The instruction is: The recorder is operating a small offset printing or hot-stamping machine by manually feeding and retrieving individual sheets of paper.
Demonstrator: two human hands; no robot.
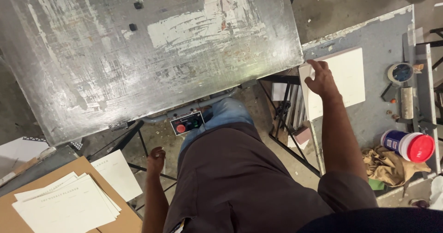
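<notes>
Two hands apart: right hand [321,78] flat, fingers spread on white board stack [344,76] at grey side table [383,34]; left hand [155,159] curled, empty, hanging beside printed sheets [69,205]. Risk: top board slides off the stack under sideways push.

Under the right hand [321,80] lies a cream-white stack of sheets [339,80] on a dull blue-grey worktop [378,39]. Right of that hand stands a white tub [408,146] with a blue label and red lid, beside a crumpled tan rag [387,166]. Above the left hand [156,159] spreads a silver-grey metal plate [138,53], streaked white, with a black control box [187,122] bearing a red button. Left of it, pale printed sheets [69,207] rest on brown cardboard [122,221].
</notes>
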